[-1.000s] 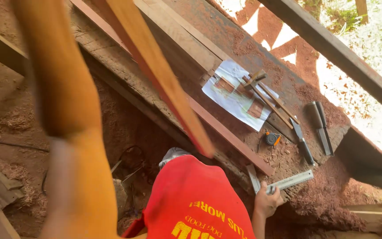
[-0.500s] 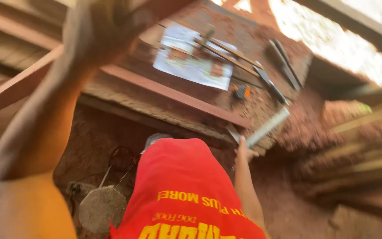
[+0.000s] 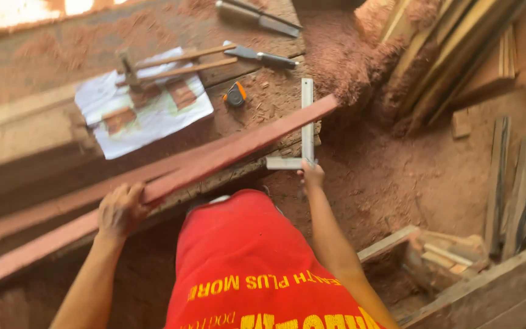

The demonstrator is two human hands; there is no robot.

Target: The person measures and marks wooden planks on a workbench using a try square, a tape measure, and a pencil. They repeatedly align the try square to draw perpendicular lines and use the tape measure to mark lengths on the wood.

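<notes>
— What is the person wearing?

— A bright red top [image 3: 257, 262], loose over the chest and belly, the cloth lying in soft folds. Yellow block lettering runs across it in rows, upside down from the head camera.

— Any sleeves?

— None in view. Both forearms are bare down to the wrist, with no watch, band or glove on either. The left hand [image 3: 120, 210] and the right hand [image 3: 312, 176] are bare too.

— Rings on the fingers?

— None that can be made out.
</notes>
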